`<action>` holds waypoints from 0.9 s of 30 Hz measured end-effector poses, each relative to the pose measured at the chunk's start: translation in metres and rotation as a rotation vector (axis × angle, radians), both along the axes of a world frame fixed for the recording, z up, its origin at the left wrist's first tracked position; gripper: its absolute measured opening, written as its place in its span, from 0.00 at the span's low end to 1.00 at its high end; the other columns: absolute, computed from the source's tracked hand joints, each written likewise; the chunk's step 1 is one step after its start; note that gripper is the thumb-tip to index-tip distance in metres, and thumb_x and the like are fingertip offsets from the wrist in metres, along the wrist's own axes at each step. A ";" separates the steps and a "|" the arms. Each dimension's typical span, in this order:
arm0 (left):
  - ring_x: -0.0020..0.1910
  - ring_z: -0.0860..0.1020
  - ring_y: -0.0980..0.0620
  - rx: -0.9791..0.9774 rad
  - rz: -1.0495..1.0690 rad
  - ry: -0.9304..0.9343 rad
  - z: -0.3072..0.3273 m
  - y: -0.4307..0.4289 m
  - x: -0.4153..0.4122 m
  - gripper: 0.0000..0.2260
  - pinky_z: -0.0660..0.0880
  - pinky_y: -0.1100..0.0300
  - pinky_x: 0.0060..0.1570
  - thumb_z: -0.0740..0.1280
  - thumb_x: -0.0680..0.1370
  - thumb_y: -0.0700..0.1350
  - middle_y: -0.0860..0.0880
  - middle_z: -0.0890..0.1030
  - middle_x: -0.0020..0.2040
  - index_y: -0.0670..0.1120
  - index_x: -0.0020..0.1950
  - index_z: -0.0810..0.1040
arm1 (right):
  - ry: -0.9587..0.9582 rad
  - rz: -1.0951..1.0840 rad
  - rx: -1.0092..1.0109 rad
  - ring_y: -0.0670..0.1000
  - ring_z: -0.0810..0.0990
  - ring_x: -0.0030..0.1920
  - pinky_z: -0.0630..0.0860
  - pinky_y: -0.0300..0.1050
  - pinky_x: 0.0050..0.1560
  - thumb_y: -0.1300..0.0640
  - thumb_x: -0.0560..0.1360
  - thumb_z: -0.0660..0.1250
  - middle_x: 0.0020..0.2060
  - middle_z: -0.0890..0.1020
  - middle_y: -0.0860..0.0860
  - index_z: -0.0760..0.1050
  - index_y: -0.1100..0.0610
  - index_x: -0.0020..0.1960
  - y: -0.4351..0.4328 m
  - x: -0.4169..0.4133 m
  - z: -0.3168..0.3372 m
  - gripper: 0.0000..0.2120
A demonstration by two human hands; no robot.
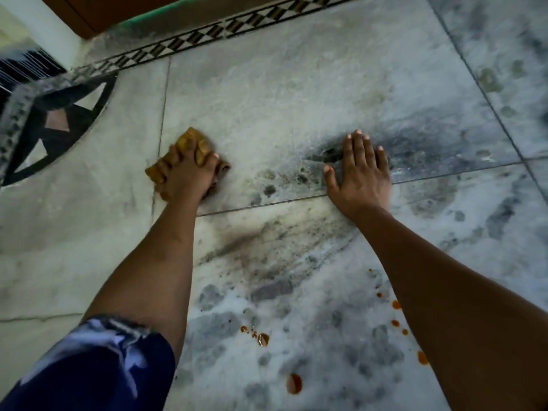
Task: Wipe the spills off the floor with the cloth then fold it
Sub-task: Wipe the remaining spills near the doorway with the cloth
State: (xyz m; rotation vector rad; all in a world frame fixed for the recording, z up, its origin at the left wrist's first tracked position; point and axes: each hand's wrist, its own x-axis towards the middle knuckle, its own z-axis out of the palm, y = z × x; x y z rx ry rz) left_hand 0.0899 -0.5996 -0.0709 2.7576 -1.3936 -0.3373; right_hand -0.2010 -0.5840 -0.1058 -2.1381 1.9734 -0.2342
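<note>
The left hand (185, 175) is closed over a crumpled yellow-brown cloth (189, 146), which is pressed onto the marble floor (267, 99) under the fingers; parts of the cloth are seen beyond the fingertips and at both sides of the hand. The right hand (360, 173) is laid flat on the floor with the fingers spread and nothing is held in it. It is placed well apart from the cloth, across a dark joint between two slabs. Orange-brown spills (261, 338) are seen nearer to the person, between and beside the forearms, and one larger drop (294, 383) is found lower. A blue sleeve (89, 366) is seen on the left arm. A patterned border (207, 37) runs along the far edge of the floor.
</note>
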 end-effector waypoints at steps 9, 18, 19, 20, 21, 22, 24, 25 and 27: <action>0.64 0.72 0.41 -0.081 -0.363 0.169 0.031 0.087 0.010 0.25 0.68 0.55 0.63 0.69 0.73 0.43 0.44 0.72 0.68 0.53 0.69 0.71 | -0.015 0.050 0.179 0.53 0.42 0.76 0.39 0.50 0.75 0.43 0.80 0.44 0.77 0.45 0.56 0.42 0.61 0.77 0.022 0.002 0.030 0.32; 0.62 0.75 0.47 -0.406 -0.146 0.323 0.079 0.199 0.032 0.23 0.68 0.63 0.59 0.69 0.73 0.40 0.46 0.77 0.64 0.50 0.67 0.73 | 0.038 0.399 0.133 0.51 0.42 0.76 0.40 0.49 0.75 0.42 0.79 0.39 0.77 0.43 0.54 0.41 0.59 0.77 0.124 0.043 0.043 0.32; 0.61 0.76 0.47 -0.423 -0.143 0.328 0.075 0.207 0.032 0.23 0.69 0.60 0.59 0.69 0.73 0.40 0.46 0.77 0.64 0.50 0.67 0.73 | 0.052 0.424 0.139 0.51 0.42 0.76 0.39 0.49 0.75 0.42 0.78 0.37 0.77 0.43 0.54 0.41 0.59 0.77 0.132 0.045 0.042 0.33; 0.60 0.76 0.46 -0.431 -0.137 0.322 0.070 0.216 0.032 0.23 0.71 0.58 0.58 0.69 0.73 0.41 0.45 0.78 0.63 0.50 0.68 0.73 | 0.070 0.446 0.147 0.51 0.41 0.76 0.39 0.49 0.75 0.41 0.77 0.36 0.77 0.43 0.54 0.40 0.58 0.77 0.139 0.048 0.040 0.34; 0.59 0.77 0.45 -0.428 -0.140 0.300 0.065 0.224 0.032 0.23 0.73 0.57 0.56 0.69 0.73 0.42 0.45 0.78 0.62 0.51 0.68 0.73 | 0.085 0.464 0.164 0.51 0.41 0.76 0.38 0.48 0.74 0.41 0.78 0.37 0.77 0.43 0.54 0.40 0.58 0.77 0.144 0.051 0.037 0.33; 0.58 0.78 0.44 -0.423 -0.148 0.270 0.057 0.231 0.032 0.22 0.75 0.54 0.55 0.68 0.74 0.45 0.45 0.79 0.62 0.52 0.68 0.72 | 0.104 0.481 0.186 0.51 0.40 0.76 0.38 0.48 0.74 0.42 0.79 0.38 0.77 0.42 0.54 0.39 0.58 0.76 0.148 0.054 0.035 0.31; 0.59 0.76 0.42 -0.385 -0.177 0.243 0.044 0.240 0.031 0.24 0.76 0.47 0.54 0.64 0.74 0.55 0.45 0.78 0.63 0.53 0.70 0.70 | 0.125 0.507 0.232 0.50 0.40 0.76 0.39 0.47 0.74 0.43 0.81 0.42 0.77 0.41 0.53 0.39 0.58 0.76 0.151 0.058 0.033 0.31; 0.63 0.73 0.41 -0.334 -0.171 0.234 0.037 0.242 0.031 0.26 0.74 0.43 0.57 0.60 0.74 0.60 0.46 0.75 0.66 0.55 0.71 0.68 | 0.125 0.514 0.244 0.50 0.39 0.76 0.40 0.47 0.74 0.43 0.81 0.42 0.76 0.41 0.53 0.39 0.58 0.76 0.152 0.059 0.032 0.31; 0.72 0.61 0.42 -0.132 -0.135 0.165 0.025 0.250 0.027 0.26 0.63 0.38 0.66 0.57 0.76 0.63 0.48 0.65 0.74 0.60 0.74 0.59 | 0.124 0.515 0.238 0.50 0.39 0.76 0.40 0.47 0.74 0.43 0.81 0.43 0.76 0.40 0.54 0.38 0.58 0.76 0.153 0.061 0.030 0.31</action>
